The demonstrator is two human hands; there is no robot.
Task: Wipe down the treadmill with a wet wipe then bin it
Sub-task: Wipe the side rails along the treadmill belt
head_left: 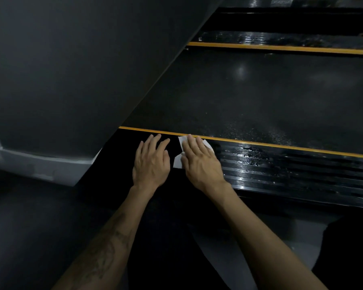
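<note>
Both hands flat on the treadmill's side rail [281, 170]

Right hand [199, 162], fingers straight, presses the wipe [181, 141] (white); left hand [151, 162] rests open, holding nothing.

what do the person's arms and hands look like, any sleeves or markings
Both forearms are bare, with no sleeves, gloves, watch or rings in view. The left forearm carries a dark tattoo along its length. The left hand and right hand show no markings.

wipe [181, 152] on side rail [281, 170], belt [249, 97] behind
</note>
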